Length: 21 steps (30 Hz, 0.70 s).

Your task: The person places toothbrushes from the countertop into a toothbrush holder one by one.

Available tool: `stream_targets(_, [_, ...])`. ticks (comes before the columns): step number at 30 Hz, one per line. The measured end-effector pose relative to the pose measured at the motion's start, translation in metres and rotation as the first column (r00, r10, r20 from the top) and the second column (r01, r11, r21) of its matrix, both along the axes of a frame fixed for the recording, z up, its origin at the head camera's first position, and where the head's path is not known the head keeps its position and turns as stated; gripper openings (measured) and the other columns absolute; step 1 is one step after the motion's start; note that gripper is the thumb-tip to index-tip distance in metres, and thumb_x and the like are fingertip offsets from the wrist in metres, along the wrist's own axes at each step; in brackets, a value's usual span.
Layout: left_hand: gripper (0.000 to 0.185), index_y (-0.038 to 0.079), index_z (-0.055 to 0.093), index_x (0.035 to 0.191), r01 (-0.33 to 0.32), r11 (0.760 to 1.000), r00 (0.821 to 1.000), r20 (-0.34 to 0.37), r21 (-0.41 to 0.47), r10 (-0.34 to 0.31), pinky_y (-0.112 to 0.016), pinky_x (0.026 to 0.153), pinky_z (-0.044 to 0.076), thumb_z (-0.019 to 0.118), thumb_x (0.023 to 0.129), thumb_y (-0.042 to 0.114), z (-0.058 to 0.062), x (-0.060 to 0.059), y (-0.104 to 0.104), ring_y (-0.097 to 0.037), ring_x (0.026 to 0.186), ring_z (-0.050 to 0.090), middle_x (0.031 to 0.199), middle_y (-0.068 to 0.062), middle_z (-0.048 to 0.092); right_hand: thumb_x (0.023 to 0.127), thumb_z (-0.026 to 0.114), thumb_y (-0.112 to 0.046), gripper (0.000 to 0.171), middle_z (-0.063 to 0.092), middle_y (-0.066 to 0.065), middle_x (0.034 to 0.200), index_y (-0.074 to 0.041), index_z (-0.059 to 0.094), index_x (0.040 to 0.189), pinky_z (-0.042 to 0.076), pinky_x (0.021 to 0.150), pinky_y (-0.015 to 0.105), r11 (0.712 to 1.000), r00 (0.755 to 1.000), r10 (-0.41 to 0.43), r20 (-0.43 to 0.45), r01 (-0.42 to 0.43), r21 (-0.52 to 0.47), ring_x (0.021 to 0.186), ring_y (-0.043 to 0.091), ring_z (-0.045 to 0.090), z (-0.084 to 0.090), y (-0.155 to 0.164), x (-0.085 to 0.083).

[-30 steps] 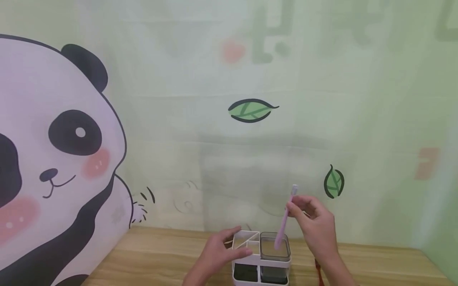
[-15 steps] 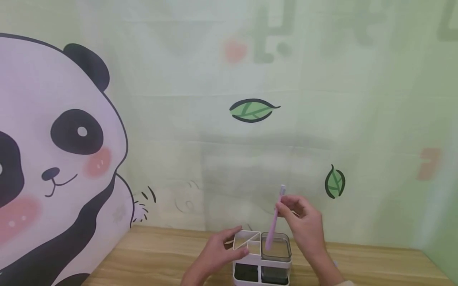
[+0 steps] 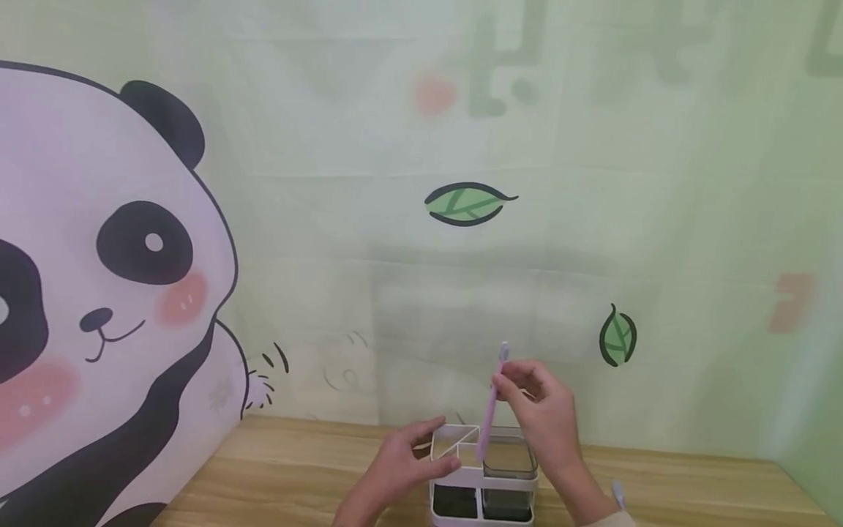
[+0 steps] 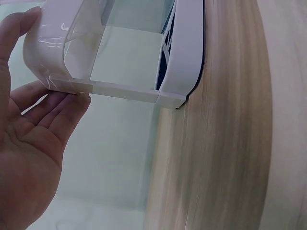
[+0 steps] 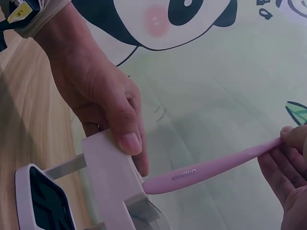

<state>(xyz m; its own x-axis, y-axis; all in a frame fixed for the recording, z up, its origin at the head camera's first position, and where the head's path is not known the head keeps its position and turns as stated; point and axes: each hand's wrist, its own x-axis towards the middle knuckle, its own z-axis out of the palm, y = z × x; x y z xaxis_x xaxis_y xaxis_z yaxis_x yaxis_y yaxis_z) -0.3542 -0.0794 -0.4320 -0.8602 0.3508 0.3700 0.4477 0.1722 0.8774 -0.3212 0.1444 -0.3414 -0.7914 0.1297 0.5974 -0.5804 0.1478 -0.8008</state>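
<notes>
A white toothbrush holder [image 3: 454, 481] with an upper tray, a lower base and a clear grey cup [image 3: 510, 468] stands on the wooden table. My left hand [image 3: 408, 457] grips its upper tray at the left, thumb at the front; in the left wrist view the left hand [image 4: 38, 134] has its fingers curled against the tray's side. My right hand [image 3: 543, 410] pinches a pink toothbrush [image 3: 489, 421] near its head, bristle end up. The tilted handle's lower end is at the small compartments beside the cup. In the right wrist view the toothbrush [image 5: 206, 170] end meets the tray's edge.
Another toothbrush [image 3: 617, 494] with a bluish head lies partly hidden by the right forearm. Behind the table [image 3: 316, 454] hangs a green cloth backdrop [image 3: 316, 219] printed with a panda and leaves.
My right hand has moved left with the toothbrush, from over the grey cup to the compartments beside it. The left hand keeps its grip on the holder. The second toothbrush has come into view.
</notes>
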Motion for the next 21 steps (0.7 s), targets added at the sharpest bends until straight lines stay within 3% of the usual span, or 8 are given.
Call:
stream_targets(11, [0.069,-0.004,0.060,0.146,-0.010,1.000,1.000,0.012,0.001,0.010,-0.046,0.101,0.058,0.087,0.090,0.024,-0.001,0.000,-0.002,-0.041,0.126,0.064,0.143,-0.025,0.062,0.098,0.079,-0.010,0.017,0.077,0.013,0.102,-0.002,0.072,0.110,0.064,0.082,0.029,1.000,0.999,0.009,0.046,-0.010,0.017,0.088,0.018,0.076,-0.011,-0.011,-0.009])
stream_targets(21, [0.068,-0.002,0.060,0.147,-0.014,1.000,1.000,-0.001,-0.004,0.014,-0.047,0.102,0.057,0.087,0.090,0.025,-0.002,0.000,-0.001,-0.039,0.127,0.063,0.143,-0.022,0.062,0.097,0.079,-0.009,0.016,0.076,0.009,0.099,-0.001,0.072,0.109,0.062,0.080,0.029,0.999,0.992,0.019,0.127,-0.023,0.031,0.088,0.018,0.074,-0.031,-0.019,-0.017])
